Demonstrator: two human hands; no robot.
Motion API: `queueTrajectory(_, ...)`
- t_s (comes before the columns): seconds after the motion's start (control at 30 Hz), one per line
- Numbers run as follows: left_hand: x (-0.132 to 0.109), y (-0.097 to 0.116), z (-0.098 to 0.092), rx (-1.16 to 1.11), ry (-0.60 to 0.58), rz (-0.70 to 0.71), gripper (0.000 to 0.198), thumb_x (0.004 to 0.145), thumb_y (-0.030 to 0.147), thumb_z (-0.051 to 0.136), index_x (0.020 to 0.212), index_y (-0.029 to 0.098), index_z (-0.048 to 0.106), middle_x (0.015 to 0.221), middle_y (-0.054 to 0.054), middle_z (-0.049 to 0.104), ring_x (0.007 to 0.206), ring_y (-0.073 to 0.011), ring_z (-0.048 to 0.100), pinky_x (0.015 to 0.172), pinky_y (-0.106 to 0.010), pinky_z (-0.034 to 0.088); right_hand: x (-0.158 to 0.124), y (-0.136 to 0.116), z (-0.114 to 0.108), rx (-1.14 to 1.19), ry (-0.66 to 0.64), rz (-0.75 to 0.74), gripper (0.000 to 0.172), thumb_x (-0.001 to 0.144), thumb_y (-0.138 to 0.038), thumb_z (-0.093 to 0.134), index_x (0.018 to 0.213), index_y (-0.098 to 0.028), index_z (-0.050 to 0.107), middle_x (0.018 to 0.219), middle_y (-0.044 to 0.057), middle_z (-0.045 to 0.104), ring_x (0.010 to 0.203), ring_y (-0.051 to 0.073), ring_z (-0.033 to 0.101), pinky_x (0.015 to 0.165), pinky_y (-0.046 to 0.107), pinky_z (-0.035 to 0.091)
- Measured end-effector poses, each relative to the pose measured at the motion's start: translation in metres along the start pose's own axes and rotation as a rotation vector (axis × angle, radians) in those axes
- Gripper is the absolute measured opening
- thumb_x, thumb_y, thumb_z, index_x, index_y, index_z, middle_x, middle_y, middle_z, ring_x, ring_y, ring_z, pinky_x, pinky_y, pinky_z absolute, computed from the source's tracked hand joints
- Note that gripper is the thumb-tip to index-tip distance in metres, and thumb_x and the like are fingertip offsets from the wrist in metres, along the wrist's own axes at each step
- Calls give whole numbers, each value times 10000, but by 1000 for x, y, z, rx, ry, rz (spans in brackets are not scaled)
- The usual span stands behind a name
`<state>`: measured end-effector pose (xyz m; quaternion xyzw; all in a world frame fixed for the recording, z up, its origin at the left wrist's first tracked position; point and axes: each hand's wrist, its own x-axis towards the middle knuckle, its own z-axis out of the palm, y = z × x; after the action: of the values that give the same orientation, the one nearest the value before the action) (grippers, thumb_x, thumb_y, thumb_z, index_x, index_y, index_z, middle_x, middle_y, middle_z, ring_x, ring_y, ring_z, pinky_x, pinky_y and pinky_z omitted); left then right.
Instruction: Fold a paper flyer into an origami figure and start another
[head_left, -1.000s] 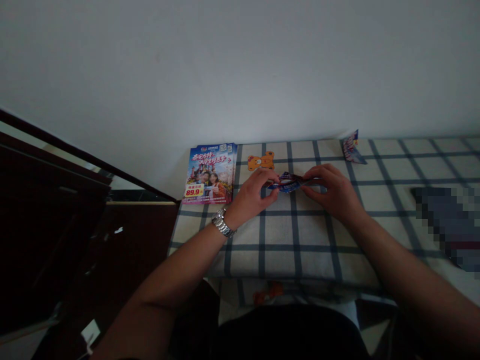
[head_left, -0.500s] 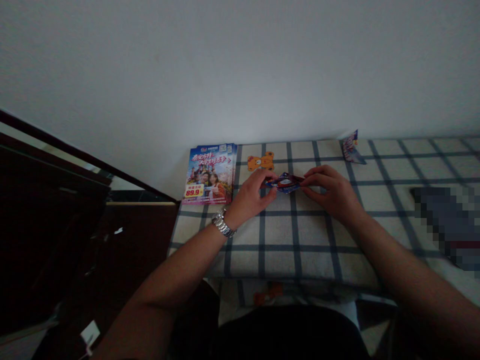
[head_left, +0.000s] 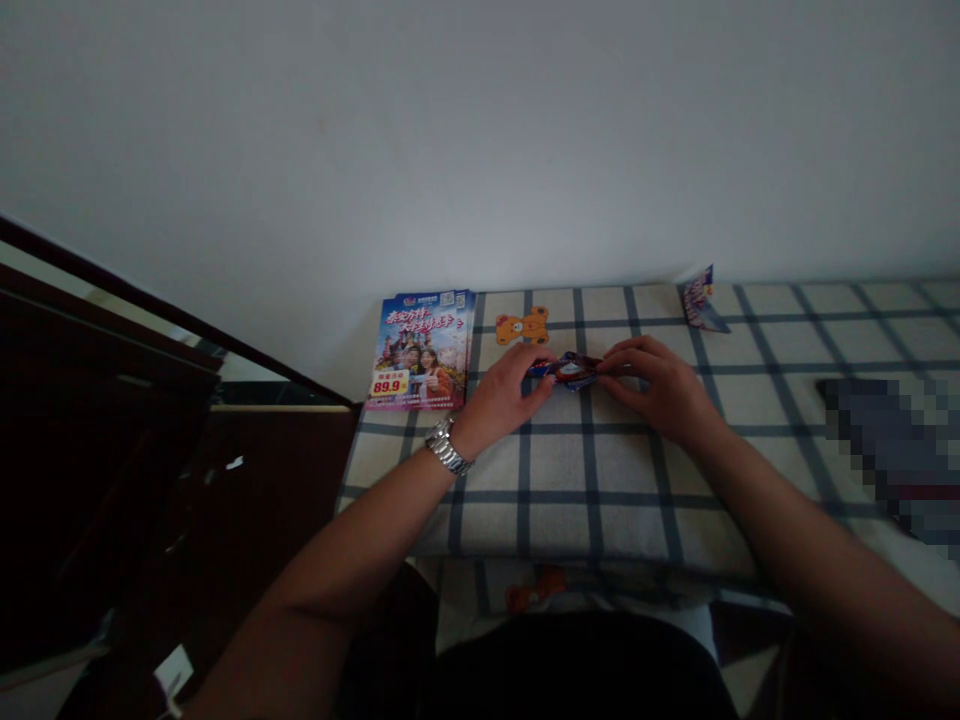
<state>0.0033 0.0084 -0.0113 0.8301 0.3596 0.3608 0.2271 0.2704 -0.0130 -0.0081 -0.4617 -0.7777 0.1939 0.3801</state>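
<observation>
Between my hands, just above or on the checked cloth, is a small folded piece of printed paper [head_left: 574, 369] in dark blue, red and white. My left hand [head_left: 514, 385] pinches its left end between thumb and fingers; a silver watch is on that wrist. At the paper's other end, the fingertips of my right hand [head_left: 658, 386] are closed on it. The folds partly hide behind my fingers. Beside my left hand lies a stack of printed flyers [head_left: 420, 350], the top one showing "89.9".
A checked tablecloth [head_left: 555, 465] with bear prints covers the table against a pale wall [head_left: 525, 150]. Another folded paper piece [head_left: 703, 302] stands near the wall at right. A dark blurred-out object [head_left: 892, 440] lies far right. Dark furniture [head_left: 97, 450] fills the left.
The folded paper between my hands looks narrower and more squeezed together than before. Both hands keep hold of its ends, almost in the same place.
</observation>
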Motion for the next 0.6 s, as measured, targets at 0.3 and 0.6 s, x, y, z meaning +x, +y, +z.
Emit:
queueTrajectory(0.3,-2,1,-6,-5,-26,7,189,1052,226,592,1238,223,629,1233,-70,672,1186,-206,656,1082,-415,549,6,1,-7,-101,96,53,157,984,-312,663,1089,-230,744,1063,87,695,888,231,729,747,384,661)
queueTrajectory(0.6,-3,5,-15,-13,-49,0,202,1051,267,603,1247,232,640,1247,-78,667,1205,-216,651,1101,-427,544,9,7,-8,-159,188,146,185,996,-366,626,1014,-224,743,979,76,703,830,226,706,727,374,602)
